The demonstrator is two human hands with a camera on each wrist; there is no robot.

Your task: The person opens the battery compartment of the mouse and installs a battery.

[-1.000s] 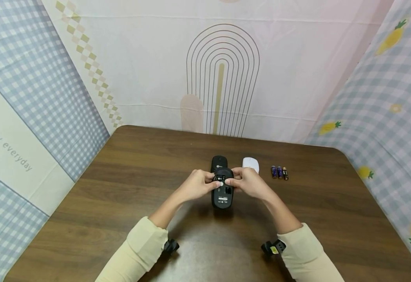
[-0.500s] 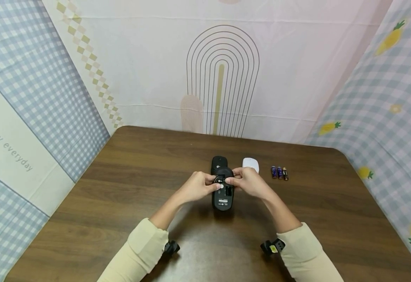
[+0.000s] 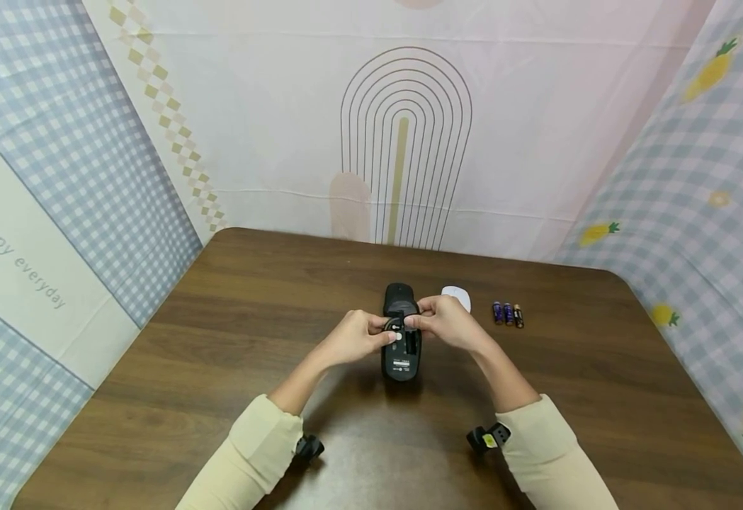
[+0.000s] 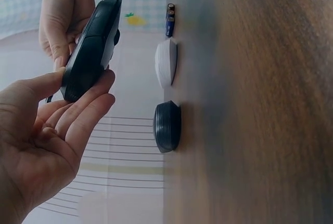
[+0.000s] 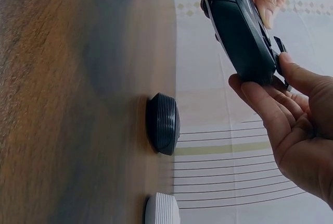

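Note:
In the head view, a black computer mouse (image 3: 401, 360) is held underside up above the table, its battery slot (image 3: 412, 344) uncovered. My left hand (image 3: 357, 336) grips its left side, thumb on the underside and fingers beneath. On the other side is my right hand (image 3: 449, 323), its thumb and fingers pinching a thin black battery cover (image 5: 279, 45), which stands tilted away from the mouse in the right wrist view. Fingertips of that hand also touch the mouse's end. The left wrist view shows the mouse (image 4: 92, 52) edge-on between both hands.
A second black mouse (image 3: 399, 291) lies on the wooden table (image 3: 269, 283) just behind the held one. To its right are a white mouse (image 3: 457, 297) and a row of small batteries (image 3: 508, 314). Patterned cloth (image 3: 269, 127) hangs behind the table.
The battery slot shows more openly as the cover has been raised from it. My right hand has shifted slightly up and inward; the left hand keeps its hold.

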